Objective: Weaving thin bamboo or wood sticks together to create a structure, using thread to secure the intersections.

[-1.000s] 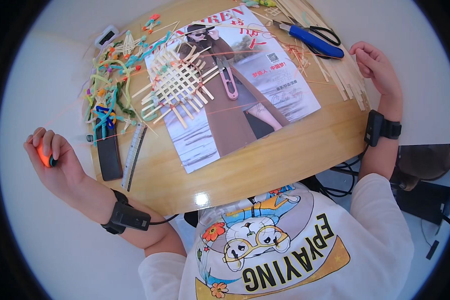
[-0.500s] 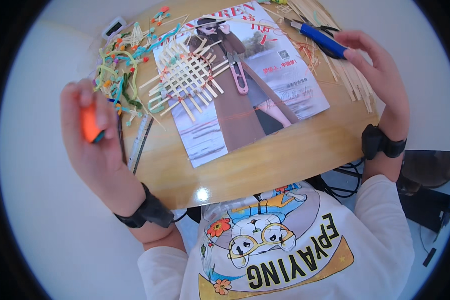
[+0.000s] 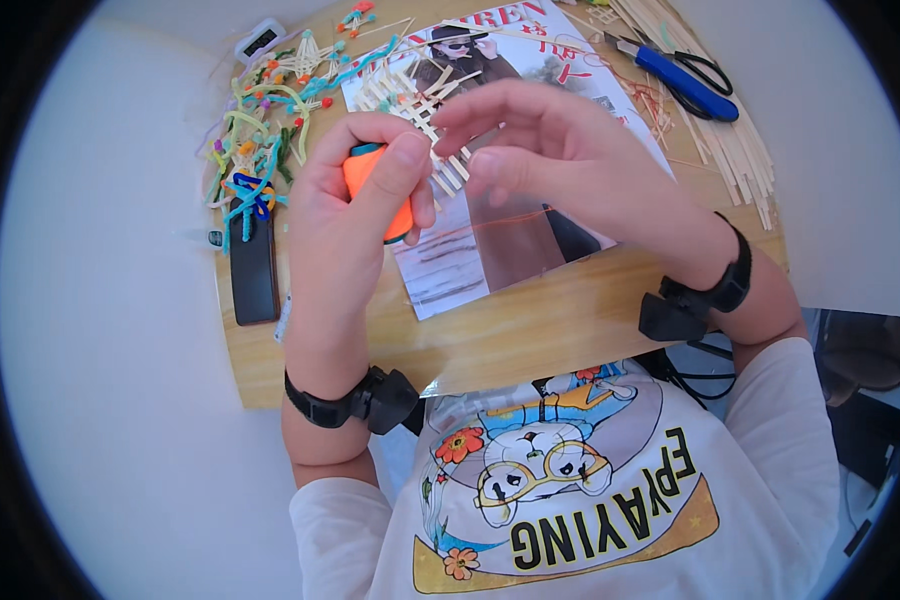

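My left hand (image 3: 355, 230) is shut on a small orange object with a teal end (image 3: 365, 170), held up above the round wooden table (image 3: 530, 330). My right hand (image 3: 570, 160) hovers just right of it, its fingers spread and the fingertips nearly touching the orange object. A thin orange thread (image 3: 490, 222) runs from below the orange object toward my right palm; whether the hand grips it is unclear. Behind the hands a lattice of pale wooden sticks (image 3: 410, 95) lies on a magazine page (image 3: 450, 270).
Blue-handled scissors (image 3: 685, 80) and a bundle of thin wooden sticks (image 3: 740, 150) lie at the far right. A tangle of coloured pipe cleaners (image 3: 255, 150) and a black phone (image 3: 253, 270) sit at the left edge. A small white device (image 3: 260, 40) rests at the far left.
My left hand has come in from beside the table with the orange object and risen over the page. My right hand has left the scissors and moved left to meet it.
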